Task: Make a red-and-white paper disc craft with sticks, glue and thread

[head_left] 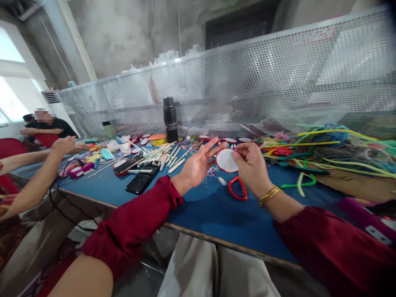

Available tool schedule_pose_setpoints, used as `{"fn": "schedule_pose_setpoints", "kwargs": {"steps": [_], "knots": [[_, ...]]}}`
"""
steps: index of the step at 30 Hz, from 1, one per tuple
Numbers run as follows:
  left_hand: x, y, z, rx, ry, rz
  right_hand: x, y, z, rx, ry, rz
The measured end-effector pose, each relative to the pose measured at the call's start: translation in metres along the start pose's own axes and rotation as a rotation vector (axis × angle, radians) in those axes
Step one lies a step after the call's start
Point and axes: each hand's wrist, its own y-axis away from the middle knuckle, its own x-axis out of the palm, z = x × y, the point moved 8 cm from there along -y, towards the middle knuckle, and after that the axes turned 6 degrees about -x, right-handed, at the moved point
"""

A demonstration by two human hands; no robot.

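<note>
Between thumb and fingers, my right hand (pixel 252 167) pinches a small white disc with a red rim (pixel 227 161), held up above the blue table. My left hand (pixel 196 165) is at the disc's left side with its fingers spread; whether a fingertip touches the rim I cannot tell. Below the disc lies a red looped handle (pixel 237 188), apparently of scissors, the rest hidden. A small pale piece (pixel 222 181) and thin coloured threads (pixel 211 173) lie beside it on the table.
A black phone (pixel 142 179) and a pile of pale sticks (pixel 161 156) lie to the left, a black bottle (pixel 170 119) behind. Coloured strands (pixel 334 144) heap at right, near a purple device (pixel 369 216). A co-worker's arms (pixel 40 177) reach over the table at left.
</note>
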Motion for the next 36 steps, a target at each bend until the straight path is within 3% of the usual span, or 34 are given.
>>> {"fn": "schedule_pose_setpoints", "kwargs": {"steps": [6,13,27,32,36], "knots": [[0.002,0.001,0.001,-0.010,0.038,-0.036,0.005,0.002,-0.004,-0.007,-0.025,0.041],[0.000,0.001,0.000,0.026,0.033,-0.043,-0.001,0.001,-0.001,-0.024,-0.013,-0.027],[-0.009,-0.005,0.007,0.009,-0.054,-0.046,0.002,0.002,-0.001,-0.017,-0.013,-0.004],[-0.016,-0.007,0.020,-0.096,-0.175,-0.128,-0.001,0.003,0.002,-0.020,-0.025,-0.040],[-0.014,-0.008,0.027,-0.127,-0.371,-0.107,-0.009,0.002,-0.007,0.006,-0.041,-0.138]]}}
